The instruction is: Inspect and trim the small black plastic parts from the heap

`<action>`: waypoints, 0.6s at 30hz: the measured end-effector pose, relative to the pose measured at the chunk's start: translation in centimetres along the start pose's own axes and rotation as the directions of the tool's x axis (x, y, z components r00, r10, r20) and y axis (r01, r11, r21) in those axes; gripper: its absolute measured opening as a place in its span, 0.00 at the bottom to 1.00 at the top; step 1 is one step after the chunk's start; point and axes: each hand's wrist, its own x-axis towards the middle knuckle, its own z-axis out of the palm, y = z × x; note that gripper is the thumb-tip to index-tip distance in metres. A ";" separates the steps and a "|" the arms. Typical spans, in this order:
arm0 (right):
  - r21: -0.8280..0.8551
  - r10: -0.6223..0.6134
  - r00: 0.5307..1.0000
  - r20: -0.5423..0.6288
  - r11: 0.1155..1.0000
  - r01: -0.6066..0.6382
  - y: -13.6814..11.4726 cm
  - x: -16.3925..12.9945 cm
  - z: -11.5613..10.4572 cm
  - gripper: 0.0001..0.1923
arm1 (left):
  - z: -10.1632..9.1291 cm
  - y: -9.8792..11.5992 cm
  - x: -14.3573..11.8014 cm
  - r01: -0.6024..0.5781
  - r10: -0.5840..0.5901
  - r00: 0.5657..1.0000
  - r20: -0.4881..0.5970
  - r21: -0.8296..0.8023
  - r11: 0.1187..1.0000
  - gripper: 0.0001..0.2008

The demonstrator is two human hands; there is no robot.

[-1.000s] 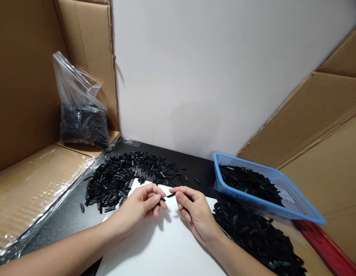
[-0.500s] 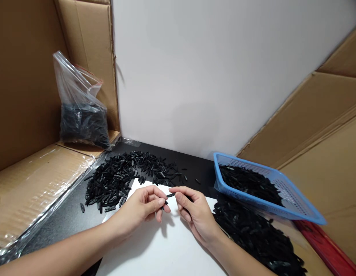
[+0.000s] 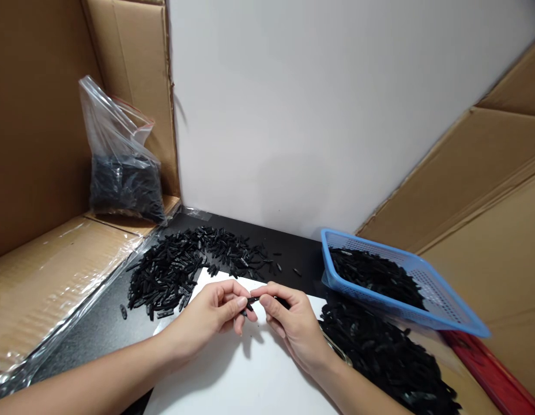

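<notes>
Small black part [image 3: 252, 300] pinched end to end between left hand [image 3: 215, 314] and right hand [image 3: 289, 323] grip, raised above white sheet [image 3: 233, 374] for contrast.

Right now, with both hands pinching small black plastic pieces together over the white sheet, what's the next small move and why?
Probably press the two ends fully together. The left hand and right hand meet fingertip to fingertip, each pinching a small black plastic piece just above the white sheet. Whether the pieces are already seated is too small to tell, so a slight push seems safest.
</notes>
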 end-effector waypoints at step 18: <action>0.106 0.075 0.996 -0.042 0.992 -0.070 -0.3 0.2 0.3 0.18 | 0.5 0.6 -0.3 0.033 -0.029 0.998 0.056 -0.071 0.997 0.18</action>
